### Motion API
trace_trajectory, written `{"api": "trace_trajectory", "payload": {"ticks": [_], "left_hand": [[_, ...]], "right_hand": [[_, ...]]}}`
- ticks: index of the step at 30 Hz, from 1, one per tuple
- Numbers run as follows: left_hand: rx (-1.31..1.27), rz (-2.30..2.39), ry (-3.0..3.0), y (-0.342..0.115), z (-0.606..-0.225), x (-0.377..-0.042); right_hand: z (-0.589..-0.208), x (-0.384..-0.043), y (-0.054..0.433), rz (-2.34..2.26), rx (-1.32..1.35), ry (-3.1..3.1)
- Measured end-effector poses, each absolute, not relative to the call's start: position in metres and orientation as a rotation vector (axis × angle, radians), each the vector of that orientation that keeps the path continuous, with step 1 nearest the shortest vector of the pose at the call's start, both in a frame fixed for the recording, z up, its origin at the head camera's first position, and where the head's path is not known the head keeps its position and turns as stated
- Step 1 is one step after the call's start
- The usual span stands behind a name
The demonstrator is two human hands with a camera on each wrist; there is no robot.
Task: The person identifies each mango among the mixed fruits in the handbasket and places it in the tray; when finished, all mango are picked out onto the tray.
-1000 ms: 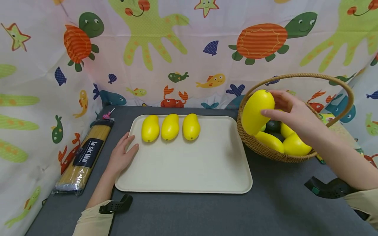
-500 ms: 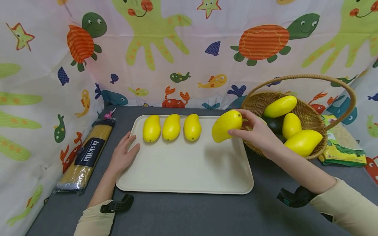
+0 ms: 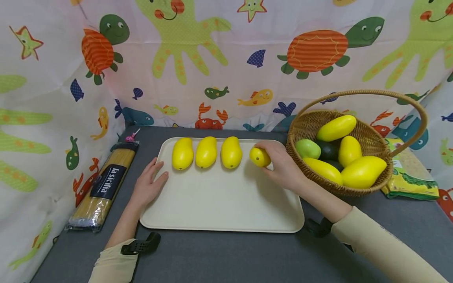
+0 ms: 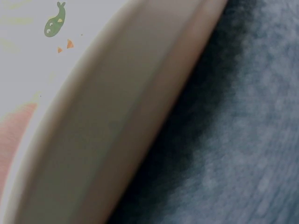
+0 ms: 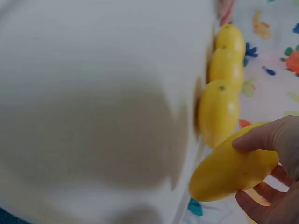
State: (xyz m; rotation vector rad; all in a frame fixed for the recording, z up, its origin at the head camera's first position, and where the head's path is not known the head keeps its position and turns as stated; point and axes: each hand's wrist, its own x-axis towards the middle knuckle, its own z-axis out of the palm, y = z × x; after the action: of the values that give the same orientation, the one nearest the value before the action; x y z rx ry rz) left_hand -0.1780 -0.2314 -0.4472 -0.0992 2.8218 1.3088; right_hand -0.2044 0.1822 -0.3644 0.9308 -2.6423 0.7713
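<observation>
Three yellow mangoes, the left one (image 3: 182, 153), the middle one (image 3: 206, 152) and the right one (image 3: 231, 152), lie in a row along the far side of a cream tray (image 3: 212, 200). My right hand (image 3: 286, 167) grips another mango (image 3: 259, 157) by its side, over the tray's far right part. In the right wrist view, thumb and fingers curl round one end of this held mango (image 5: 229, 170), which overlaps the nearest mango of the row (image 5: 218, 109). My left hand (image 3: 146, 188) rests with relaxed fingers on the tray's left edge.
At the right stands a wicker basket (image 3: 311, 182) with a tall handle, holding several yellow mangoes, a green fruit (image 3: 308, 149) and dark green fruit (image 3: 328, 149). A yellow-green package (image 3: 412, 177) lies beyond it. A pasta pack (image 3: 106, 184) lies at the left.
My right hand has carried the mango leftward from the basket to over the tray, lowering and turning it end-on. The left hand has stayed on the tray's edge.
</observation>
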Motion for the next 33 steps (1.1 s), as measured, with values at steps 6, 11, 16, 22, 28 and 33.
{"api": "trace_trajectory", "payload": {"ticks": [6,11,16,22,28,33], "left_hand": [[-0.098,1.307,2.820,-0.232,-0.447,-0.178],[-0.098,1.308,2.818,-0.231,-0.446,-0.177],[-0.104,1.315,2.815,-0.230,-0.445,-0.176],[-0.098,1.319,2.815,-0.231,-0.445,-0.176],[-0.083,1.323,2.827,-0.231,-0.447,-0.177],[-0.092,1.318,2.824,-0.231,-0.447,-0.177]], "right_hand": [[-0.379,-0.219,0.180,0.643,0.958,-2.703],[-0.384,-0.227,0.180,0.586,0.956,-2.740],[-0.392,-0.231,0.182,0.575,0.983,-2.712],[-0.401,-0.233,0.184,0.658,0.968,-2.721],[-0.400,-0.229,0.181,0.721,0.905,-2.731],[-0.399,-0.227,0.180,0.720,0.884,-2.736]]}}
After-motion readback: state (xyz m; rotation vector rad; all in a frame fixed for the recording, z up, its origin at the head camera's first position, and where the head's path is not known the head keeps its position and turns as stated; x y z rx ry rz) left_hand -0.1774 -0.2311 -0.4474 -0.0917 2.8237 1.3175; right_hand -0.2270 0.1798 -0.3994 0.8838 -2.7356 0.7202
